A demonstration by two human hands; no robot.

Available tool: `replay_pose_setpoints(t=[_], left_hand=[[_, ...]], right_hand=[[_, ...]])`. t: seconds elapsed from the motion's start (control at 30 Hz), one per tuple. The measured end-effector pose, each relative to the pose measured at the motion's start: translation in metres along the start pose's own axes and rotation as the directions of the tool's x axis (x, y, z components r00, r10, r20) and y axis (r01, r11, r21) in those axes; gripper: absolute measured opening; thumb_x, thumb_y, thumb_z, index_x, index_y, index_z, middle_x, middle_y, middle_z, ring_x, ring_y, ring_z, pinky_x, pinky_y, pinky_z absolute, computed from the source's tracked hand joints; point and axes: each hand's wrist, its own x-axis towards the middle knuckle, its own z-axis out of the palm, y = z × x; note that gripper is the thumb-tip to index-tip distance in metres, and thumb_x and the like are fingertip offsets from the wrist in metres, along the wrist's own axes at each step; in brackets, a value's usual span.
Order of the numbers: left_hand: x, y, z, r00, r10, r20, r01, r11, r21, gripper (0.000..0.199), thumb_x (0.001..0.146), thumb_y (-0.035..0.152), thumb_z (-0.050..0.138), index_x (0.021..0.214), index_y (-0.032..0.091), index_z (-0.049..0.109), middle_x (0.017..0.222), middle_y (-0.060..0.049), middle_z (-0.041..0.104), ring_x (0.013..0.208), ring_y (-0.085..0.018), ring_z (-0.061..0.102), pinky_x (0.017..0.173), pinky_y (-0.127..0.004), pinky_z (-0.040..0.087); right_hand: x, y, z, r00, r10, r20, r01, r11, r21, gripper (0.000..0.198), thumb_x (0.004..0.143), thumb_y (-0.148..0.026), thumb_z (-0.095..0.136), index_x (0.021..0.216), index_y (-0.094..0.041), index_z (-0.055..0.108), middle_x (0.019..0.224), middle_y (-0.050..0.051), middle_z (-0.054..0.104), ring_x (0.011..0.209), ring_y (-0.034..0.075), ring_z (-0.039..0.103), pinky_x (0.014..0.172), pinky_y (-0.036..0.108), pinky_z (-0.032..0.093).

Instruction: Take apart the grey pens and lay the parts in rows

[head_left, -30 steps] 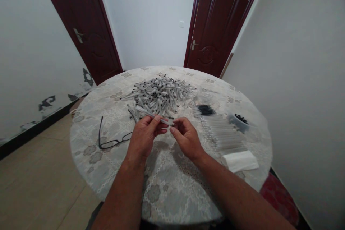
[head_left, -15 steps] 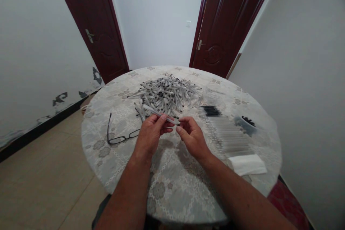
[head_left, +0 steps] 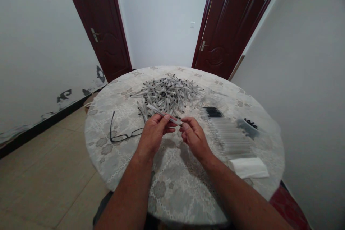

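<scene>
Held low over the table, a whitish translucent pen barrel (head_left: 175, 121) slants from upper left to lower right. My left hand (head_left: 156, 129) is closed round its middle, thumb on top. At the barrel's right end, my right hand (head_left: 194, 137) pinches the tip between thumb and fingers. A dark spot shows there, too small to make out. Just beyond my hands lies a big loose heap of pen barrels (head_left: 168, 93) with dark ends. To the right, clear barrels (head_left: 231, 138) lie side by side in a row, with thin black sticks (head_left: 212, 112) at their far end.
Eyeglasses (head_left: 120, 138) rest left of my left hand. At right are a small tub of black pieces (head_left: 250, 124), clear plastic film (head_left: 269, 125) and a folded white tissue (head_left: 249, 167). A patterned cloth (head_left: 185, 197) covers the round table. Walls and doors stand behind.
My right fingers have closed in on the right end of the pen barrel, where they were slightly spread before. The whole view has shifted a little.
</scene>
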Motion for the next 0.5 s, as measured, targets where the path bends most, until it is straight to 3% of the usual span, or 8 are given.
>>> replay_pose_setpoints(t=[0.07,0.17,0.33,0.5], left_hand=[[0.0003,-0.0005,0.0,1.0,0.001,-0.003,-0.001,1.0,0.004,0.032,0.087,0.044,0.074,0.096,0.014,0.07,0.097,-0.011,0.077,0.083,-0.02,0.074,0.072,-0.033,0.062],[0.0005,-0.001,-0.0001,1.0,0.007,-0.004,-0.007,1.0,0.007,0.031,0.088,0.043,0.073,0.096,0.013,0.07,0.101,-0.012,0.076,0.084,-0.02,0.074,0.073,-0.032,0.063],[0.0004,-0.0014,0.0004,1.0,-0.003,-0.017,0.003,1.0,-0.018,0.03,0.089,0.043,0.071,0.097,0.014,0.067,0.099,-0.011,0.076,0.079,-0.019,0.075,0.07,-0.031,0.063],[-0.0009,-0.0003,0.0029,1.0,-0.024,-0.008,0.024,0.998,-0.058,0.027,0.093,0.042,0.066,0.101,0.017,0.059,0.105,-0.011,0.075,0.081,-0.02,0.077,0.066,-0.03,0.063]], right_hand=[[0.0006,0.0005,-0.0003,0.999,0.038,0.021,-0.038,0.999,0.016,0.042,0.102,-0.058,0.045,0.1,-0.02,0.063,0.077,0.0,0.061,0.055,0.011,0.05,0.048,0.023,0.037],[0.0024,0.0017,-0.0009,0.998,0.043,0.036,-0.041,0.998,-0.055,0.046,0.102,-0.057,0.047,0.083,-0.018,0.064,0.07,0.0,0.059,0.053,0.011,0.05,0.049,0.023,0.037],[0.0028,0.0023,0.0004,1.0,0.005,-0.002,-0.005,1.0,-0.011,0.022,0.093,-0.043,0.067,0.096,-0.022,0.062,0.072,-0.004,0.059,0.055,0.011,0.051,0.05,0.023,0.04],[0.0016,0.0019,0.0015,0.999,-0.01,-0.04,0.011,1.0,0.015,0.022,0.09,-0.038,0.07,0.101,-0.023,0.06,0.073,-0.004,0.061,0.056,0.012,0.054,0.051,0.023,0.042]])
